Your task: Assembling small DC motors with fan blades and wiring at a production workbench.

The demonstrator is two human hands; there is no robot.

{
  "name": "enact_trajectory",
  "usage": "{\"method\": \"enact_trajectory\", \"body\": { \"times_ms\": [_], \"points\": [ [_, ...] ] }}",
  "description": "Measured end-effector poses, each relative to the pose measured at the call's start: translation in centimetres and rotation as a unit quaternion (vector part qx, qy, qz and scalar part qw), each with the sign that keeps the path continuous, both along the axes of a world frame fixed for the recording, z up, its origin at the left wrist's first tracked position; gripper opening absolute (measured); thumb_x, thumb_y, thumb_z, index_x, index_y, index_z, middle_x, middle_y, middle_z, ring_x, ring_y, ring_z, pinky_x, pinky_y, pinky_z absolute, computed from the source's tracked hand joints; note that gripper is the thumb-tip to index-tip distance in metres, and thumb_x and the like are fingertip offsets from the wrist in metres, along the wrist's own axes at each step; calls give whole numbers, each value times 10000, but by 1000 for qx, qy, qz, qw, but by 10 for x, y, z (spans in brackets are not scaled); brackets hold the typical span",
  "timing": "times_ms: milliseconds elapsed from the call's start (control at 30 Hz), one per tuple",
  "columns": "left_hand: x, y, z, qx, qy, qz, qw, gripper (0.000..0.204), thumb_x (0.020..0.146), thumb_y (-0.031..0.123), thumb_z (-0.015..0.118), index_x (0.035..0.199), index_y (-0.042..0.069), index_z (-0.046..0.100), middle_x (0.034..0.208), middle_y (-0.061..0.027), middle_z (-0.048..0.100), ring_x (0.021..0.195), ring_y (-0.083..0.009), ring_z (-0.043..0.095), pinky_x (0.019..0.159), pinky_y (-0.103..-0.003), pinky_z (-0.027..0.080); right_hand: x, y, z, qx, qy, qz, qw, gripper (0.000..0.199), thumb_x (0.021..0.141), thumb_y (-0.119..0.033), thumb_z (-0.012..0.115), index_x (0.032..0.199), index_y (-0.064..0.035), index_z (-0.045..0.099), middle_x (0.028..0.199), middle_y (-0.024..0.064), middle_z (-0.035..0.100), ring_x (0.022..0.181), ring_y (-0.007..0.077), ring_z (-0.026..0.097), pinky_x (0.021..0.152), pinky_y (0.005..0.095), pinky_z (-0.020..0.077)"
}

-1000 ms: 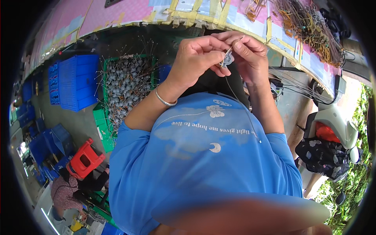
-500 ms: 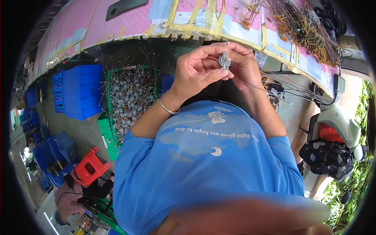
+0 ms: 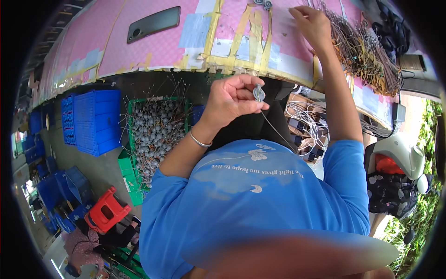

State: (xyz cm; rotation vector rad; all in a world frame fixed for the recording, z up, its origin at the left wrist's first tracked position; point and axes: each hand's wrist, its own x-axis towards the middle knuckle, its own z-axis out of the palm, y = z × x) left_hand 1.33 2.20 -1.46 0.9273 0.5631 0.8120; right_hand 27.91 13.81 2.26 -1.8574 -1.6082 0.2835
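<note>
In my left hand [image 3: 232,100] is a small grey round part [image 3: 259,93], pinched between thumb and fingers. A thin grey wire [image 3: 277,130] trails from it down toward my shirt. My right hand [image 3: 313,27] is over the far side of the pink-covered table [image 3: 158,53], apart from the left. Its fingers point left and look partly stretched, with nothing visible in them. Left of those fingers, more grey round parts [image 3: 263,4] lie at the top edge of the view. A bundle of brown and orange wires [image 3: 369,56] lies to the right of that hand.
A dark phone [image 3: 154,24] lies on the table. Below the table edge, a green crate [image 3: 131,114] holds many grey parts with wires. Blue crates [image 3: 97,114] and a red stool [image 3: 108,210] stand left. White cables [image 3: 309,123] hang over a box at right. A person [image 3: 83,244] is at lower left.
My right hand has left the grey part and moved up and right over the table. The left hand still holds the part, now slightly lower. More of the table shows.
</note>
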Motion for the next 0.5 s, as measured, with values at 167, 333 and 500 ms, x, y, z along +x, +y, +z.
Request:
{"method": "enact_trajectory", "body": {
  "times_ms": [167,333,500],
  "points": [
    [-4,5,-8,2,-6,-8,1000,425,774,-90,707,1174,-81,565,921,-93,654,847,-208,710,759,-303,598,-44,31,-2,48,-73,45,995,223,832,-249,642,844,-38,713,778,215,663,742,377,661,684,458,525],
    [-18,11,-4,-2,29,15,999,443,783,-94,708,1201,-73,562,922,-88,654,864,-198,705,748,-292,592,-54,40,-26,272,-113,256,921,128,834,-153,596,804,-42,652,769,201,635,747,359,649,652,455,516],
    [-24,7,4,3,26,13,1000,423,796,-81,724,1192,-69,576,950,-100,667,899,-216,708,750,-272,587,-70,29,-2,81,-267,212,937,135,819,-147,588,759,-38,641,675,191,619,677,365,644,637,458,517]
  ]
}}
